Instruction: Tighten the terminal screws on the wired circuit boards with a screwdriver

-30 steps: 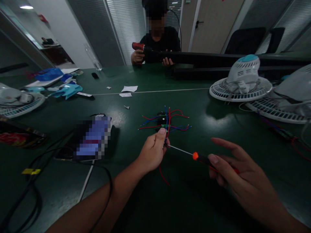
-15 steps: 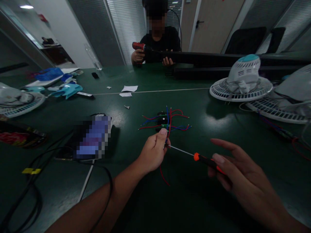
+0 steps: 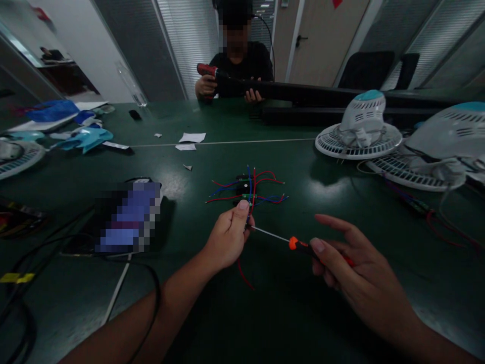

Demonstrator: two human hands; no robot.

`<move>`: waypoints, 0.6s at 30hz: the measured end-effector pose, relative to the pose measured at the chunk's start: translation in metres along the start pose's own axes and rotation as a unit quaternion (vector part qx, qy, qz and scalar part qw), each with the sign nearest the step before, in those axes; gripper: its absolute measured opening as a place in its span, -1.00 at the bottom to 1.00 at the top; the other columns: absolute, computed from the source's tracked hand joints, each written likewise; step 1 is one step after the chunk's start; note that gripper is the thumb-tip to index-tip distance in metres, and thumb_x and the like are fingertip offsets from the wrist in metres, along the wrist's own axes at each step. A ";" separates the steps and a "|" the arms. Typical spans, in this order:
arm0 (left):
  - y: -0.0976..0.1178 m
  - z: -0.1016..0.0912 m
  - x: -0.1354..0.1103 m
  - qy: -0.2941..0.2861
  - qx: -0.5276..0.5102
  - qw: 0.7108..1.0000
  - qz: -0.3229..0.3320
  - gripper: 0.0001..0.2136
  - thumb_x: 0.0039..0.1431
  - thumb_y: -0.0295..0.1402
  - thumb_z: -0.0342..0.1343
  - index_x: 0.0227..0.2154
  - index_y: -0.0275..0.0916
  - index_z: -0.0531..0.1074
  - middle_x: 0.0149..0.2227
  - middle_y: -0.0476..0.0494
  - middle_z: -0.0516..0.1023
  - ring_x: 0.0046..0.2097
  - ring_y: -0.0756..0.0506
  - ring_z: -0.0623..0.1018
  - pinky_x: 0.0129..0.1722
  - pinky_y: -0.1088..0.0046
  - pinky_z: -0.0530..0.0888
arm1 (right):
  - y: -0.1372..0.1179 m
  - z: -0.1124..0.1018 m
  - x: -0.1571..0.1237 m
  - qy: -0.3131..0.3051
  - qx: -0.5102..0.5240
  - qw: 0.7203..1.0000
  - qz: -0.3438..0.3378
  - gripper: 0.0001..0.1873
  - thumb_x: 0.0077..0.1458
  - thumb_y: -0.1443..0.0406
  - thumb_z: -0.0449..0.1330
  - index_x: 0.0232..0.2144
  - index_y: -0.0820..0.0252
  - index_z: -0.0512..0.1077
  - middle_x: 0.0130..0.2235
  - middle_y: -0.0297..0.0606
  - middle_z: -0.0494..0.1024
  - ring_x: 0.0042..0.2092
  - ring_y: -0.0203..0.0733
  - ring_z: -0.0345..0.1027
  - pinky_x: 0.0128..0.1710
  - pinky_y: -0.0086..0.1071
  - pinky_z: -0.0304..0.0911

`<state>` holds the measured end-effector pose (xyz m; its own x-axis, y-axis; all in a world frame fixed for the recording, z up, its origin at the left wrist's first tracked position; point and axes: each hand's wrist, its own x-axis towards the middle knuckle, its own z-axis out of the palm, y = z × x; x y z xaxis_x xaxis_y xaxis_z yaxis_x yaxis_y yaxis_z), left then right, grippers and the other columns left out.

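Observation:
My left hand (image 3: 227,237) is closed in a pinch on a small part with a red wire (image 3: 243,273) hanging below it. My right hand (image 3: 352,273) grips a screwdriver (image 3: 299,243) with an orange and black handle; its index finger is stretched out. The thin metal tip of the screwdriver touches the part at my left fingertips. Just beyond my left hand lie small green circuit boards with red and blue wires (image 3: 248,191) on the green table (image 3: 303,192).
A phone (image 3: 129,217) with cables lies at the left. Two white fan heads (image 3: 359,129) (image 3: 435,151) rest at the right. Blue gloves (image 3: 85,139) and paper scraps (image 3: 192,137) lie further back. Across the table a person (image 3: 237,65) holds a red drill against a long black bar.
The view has shifted a little to the right, so everything sits further left in the picture. My hands keep their grips; the right hand edged closer to the left.

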<state>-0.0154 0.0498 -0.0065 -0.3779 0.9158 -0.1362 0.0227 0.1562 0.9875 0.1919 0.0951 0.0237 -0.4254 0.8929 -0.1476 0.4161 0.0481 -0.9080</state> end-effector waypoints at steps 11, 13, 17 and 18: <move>0.006 -0.001 -0.001 0.016 0.013 1.000 -0.021 -0.51 0.22 0.05 -0.14 -0.58 -0.25 0.36 -0.64 0.02 0.28 -0.59 0.05 0.29 -0.60 0.55 0.23 | -0.001 0.002 0.000 -0.007 0.064 0.998 0.002 -0.41 0.13 0.06 0.18 0.11 0.23 0.18 -0.57 -0.44 0.47 -0.59 -0.31 0.27 -0.63 -0.41 0.19; 0.006 -0.001 -0.001 0.011 0.015 1.000 -0.015 -0.51 0.22 0.06 -0.14 -0.57 -0.25 0.36 -0.64 0.03 0.27 -0.59 0.05 0.29 -0.60 0.55 0.22 | -0.001 0.002 0.000 -0.003 0.070 0.998 -0.001 -0.40 0.13 0.06 0.19 0.11 0.22 0.17 -0.56 -0.44 0.48 -0.59 -0.31 0.27 -0.63 -0.41 0.18; 0.005 0.000 -0.001 0.014 0.011 1.000 -0.010 -0.52 0.19 0.08 -0.10 -0.56 -0.24 0.34 -0.63 0.04 0.27 -0.59 0.05 0.29 -0.60 0.55 0.23 | 0.000 0.001 0.000 0.006 0.072 0.997 -0.002 -0.38 0.11 0.05 0.20 0.12 0.21 0.17 -0.55 -0.44 0.48 -0.59 -0.32 0.27 -0.62 -0.42 0.19; 0.006 0.000 -0.001 0.015 0.010 1.000 -0.009 -0.52 0.19 0.09 -0.10 -0.56 -0.25 0.34 -0.64 0.04 0.26 -0.59 0.05 0.28 -0.61 0.55 0.22 | 0.000 0.001 0.000 0.007 0.071 0.997 0.000 -0.38 0.11 0.04 0.20 0.11 0.20 0.19 -0.56 -0.45 0.48 -0.59 -0.32 0.26 -0.63 -0.43 0.18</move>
<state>-0.0151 0.0494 -0.0009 -0.4059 0.9012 -0.1520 0.0332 0.1808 0.9830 0.1913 0.0946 0.0230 -0.4140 0.8990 -0.1430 0.2982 -0.0144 -0.9544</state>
